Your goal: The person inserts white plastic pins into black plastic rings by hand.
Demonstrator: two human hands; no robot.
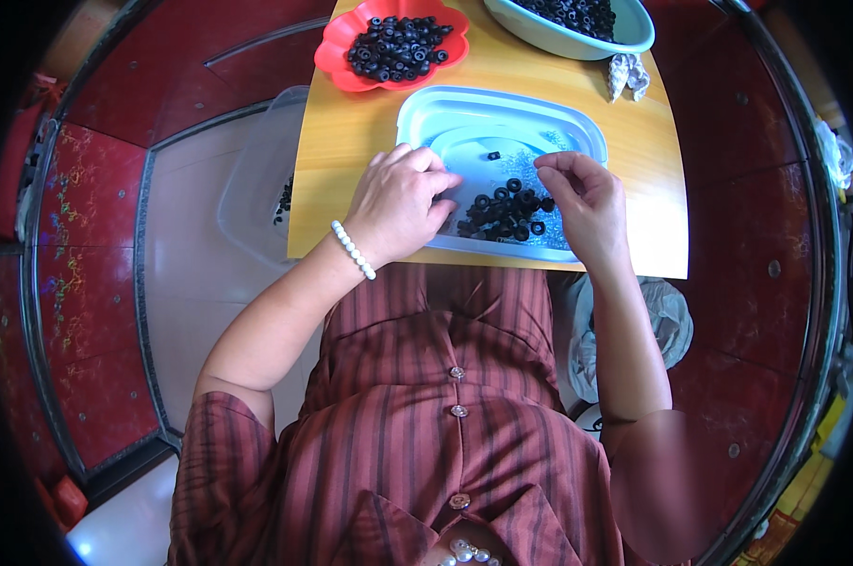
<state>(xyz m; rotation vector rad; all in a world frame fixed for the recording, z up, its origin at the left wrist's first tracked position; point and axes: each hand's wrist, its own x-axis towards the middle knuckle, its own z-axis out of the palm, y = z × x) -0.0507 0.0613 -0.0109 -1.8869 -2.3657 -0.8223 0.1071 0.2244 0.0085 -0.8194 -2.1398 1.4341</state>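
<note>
A light-blue plastic tray (591, 141) lies on the table in front of me, with a heap of small black ring-shaped parts (502, 212) in its near half. One single black part (494, 156) rests apart, farther back in it. My left hand (403, 198), a pale bead bracelet on its wrist, hovers over the tray's left side; its index finger and thumb are bent with a gap between them, and I see nothing held. Above the right side, my right hand (587, 193) is closed in a pinch of thumb and index finger. Anything between those tips is too small to make out.
A red scalloped bowl (330, 52) of black parts stands at the back left of the wooden table (351, 123). A pale-blue basin (577, 42) with more stands back right, a crumpled cloth (629, 77) near it. On the floor are a clear bin (247, 189) and a plastic bag (667, 321).
</note>
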